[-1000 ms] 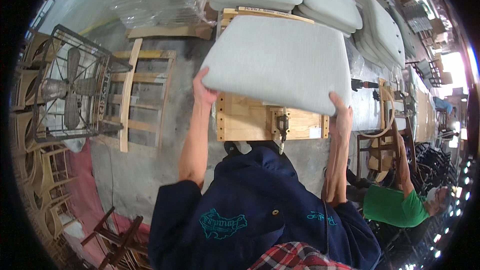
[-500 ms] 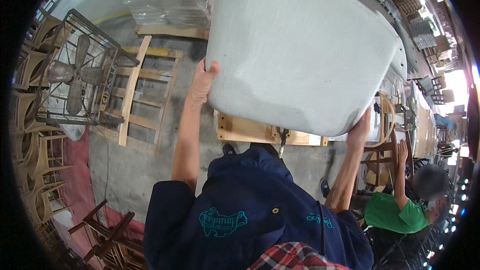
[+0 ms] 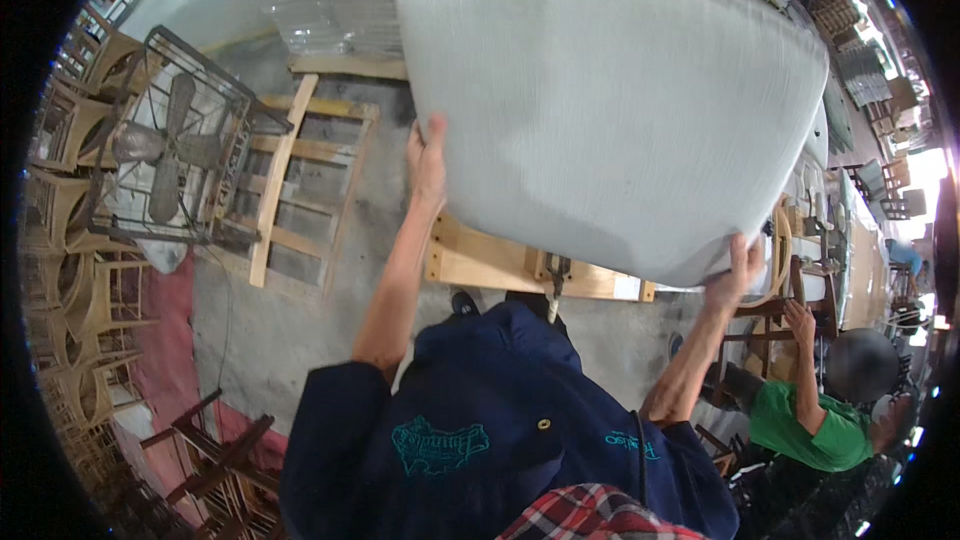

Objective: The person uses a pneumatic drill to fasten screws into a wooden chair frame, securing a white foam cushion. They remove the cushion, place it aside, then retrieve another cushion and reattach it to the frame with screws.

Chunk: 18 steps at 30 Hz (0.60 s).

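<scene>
A large pale grey upholstered chair seat (image 3: 610,120) is held up in front of me, its broad smooth face toward me. It has rounded lower corners and widens toward the far end. My left hand (image 3: 428,162) grips its left edge, thumb on the face and the other fingers mostly hidden behind. At the lower right corner, my right hand (image 3: 735,275) clasps the edge with the thumb on the face. Partly hidden below the seat is a wooden workbench edge (image 3: 490,258), with a dark tool or hose fitting (image 3: 556,275) hanging at its front.
To the left stand a caged floor fan (image 3: 165,145) and a slatted wooden pallet (image 3: 305,180). Chair frames (image 3: 70,290) are stacked along the far left. Plastic-wrapped goods (image 3: 320,0) rise behind. A co-worker in a green shirt (image 3: 810,425) is close on my right, beside a dark chair frame.
The seat has tilted, and its far edge has come into view. My right hand's thumb has come onto the seat's face. The co-worker's raised hand has shifted slightly lower.
</scene>
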### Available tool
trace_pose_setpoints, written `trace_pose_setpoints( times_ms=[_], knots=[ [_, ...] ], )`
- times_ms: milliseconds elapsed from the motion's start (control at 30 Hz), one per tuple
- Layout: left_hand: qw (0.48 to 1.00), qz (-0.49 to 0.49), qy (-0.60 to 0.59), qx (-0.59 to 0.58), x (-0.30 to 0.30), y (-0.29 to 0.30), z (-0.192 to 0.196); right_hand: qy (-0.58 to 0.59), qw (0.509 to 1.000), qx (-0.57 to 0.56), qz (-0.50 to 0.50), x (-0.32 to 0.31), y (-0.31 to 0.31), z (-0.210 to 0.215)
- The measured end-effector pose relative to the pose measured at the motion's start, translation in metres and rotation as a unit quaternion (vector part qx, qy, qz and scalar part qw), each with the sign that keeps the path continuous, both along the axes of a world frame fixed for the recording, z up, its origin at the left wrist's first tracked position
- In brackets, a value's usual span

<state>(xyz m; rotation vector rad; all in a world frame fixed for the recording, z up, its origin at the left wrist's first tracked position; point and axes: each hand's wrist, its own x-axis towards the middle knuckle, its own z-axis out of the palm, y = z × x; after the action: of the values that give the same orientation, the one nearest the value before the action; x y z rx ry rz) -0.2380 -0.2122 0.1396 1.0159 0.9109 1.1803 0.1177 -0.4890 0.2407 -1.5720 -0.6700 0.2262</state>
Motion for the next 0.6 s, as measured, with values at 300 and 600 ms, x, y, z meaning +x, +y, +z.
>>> trace_pose_setpoints(
  times_ms=[300,600],
  knots=[
    [0.898,-0.246,-0.282,-0.231,0.132,-0.096,0.022,-0.098,0.976,0.196,-0.002,-0.107,-0.064,0.117],
    [0.917,-0.314,-0.098,-0.228,0.173,-0.128,0.027,-0.161,0.983,0.008,-0.09,-0.132,-0.048,0.095]
  ],
)
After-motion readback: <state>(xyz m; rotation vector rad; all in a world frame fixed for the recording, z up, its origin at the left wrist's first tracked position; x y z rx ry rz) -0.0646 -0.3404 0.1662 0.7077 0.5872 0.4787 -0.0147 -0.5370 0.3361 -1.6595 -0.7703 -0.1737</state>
